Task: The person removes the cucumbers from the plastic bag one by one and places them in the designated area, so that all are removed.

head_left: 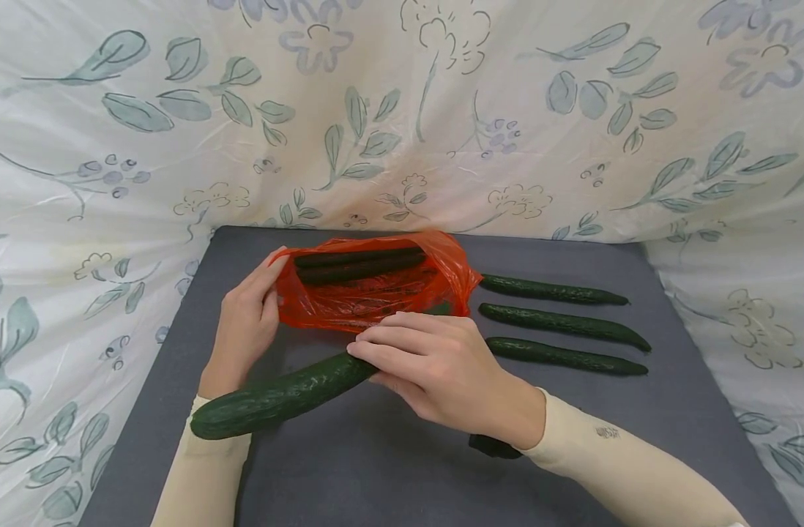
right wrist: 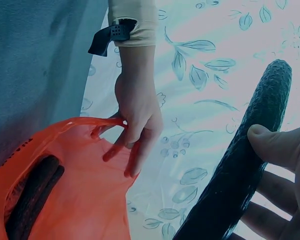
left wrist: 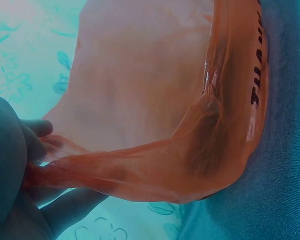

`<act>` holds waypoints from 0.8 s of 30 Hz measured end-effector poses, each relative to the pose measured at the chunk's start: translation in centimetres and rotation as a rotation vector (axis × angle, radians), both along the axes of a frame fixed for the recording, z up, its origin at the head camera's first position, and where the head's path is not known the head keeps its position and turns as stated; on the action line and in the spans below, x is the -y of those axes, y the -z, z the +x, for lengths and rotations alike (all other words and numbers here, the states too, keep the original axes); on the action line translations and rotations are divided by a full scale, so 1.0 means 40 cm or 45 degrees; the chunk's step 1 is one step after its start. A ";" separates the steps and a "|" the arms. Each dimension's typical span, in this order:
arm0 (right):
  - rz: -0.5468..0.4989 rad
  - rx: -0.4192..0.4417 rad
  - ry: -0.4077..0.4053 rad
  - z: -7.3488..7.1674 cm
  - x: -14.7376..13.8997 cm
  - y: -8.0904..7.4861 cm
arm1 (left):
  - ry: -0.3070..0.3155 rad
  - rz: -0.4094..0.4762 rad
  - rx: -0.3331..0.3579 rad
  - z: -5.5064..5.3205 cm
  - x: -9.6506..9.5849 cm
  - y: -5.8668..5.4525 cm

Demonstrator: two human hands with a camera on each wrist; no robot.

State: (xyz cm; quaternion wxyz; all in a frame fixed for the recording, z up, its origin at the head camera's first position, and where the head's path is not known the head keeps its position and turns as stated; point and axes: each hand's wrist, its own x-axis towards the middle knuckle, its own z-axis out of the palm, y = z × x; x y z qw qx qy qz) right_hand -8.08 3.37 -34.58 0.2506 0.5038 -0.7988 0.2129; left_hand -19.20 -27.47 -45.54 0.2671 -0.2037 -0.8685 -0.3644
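Observation:
In the head view a red plastic bag (head_left: 369, 300) lies with its mouth spread, and two cucumbers (head_left: 359, 265) show inside it. My left hand (head_left: 247, 315) pinches the bag's left rim between thumb and fingers; the left wrist view shows the thin film (left wrist: 115, 172) bunched there. My right hand (head_left: 435, 362) grips another cucumber (head_left: 277, 399) near its right part, just in front of the bag. That cucumber slants, its thick end toward the lower left, over my left forearm in this view. The right wrist view shows my thumb (right wrist: 275, 142) laid across the cucumber.
Three more cucumbers (head_left: 563, 322) lie side by side on the dark grey table (head_left: 389, 476), right of the bag. A floral cloth (head_left: 408, 110) hangs behind the table and down both sides. A black strap (right wrist: 112, 35) is on my left wrist.

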 end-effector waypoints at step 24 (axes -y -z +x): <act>0.025 0.000 0.073 0.035 -0.103 0.032 | 0.013 0.002 -0.015 -0.002 0.004 0.003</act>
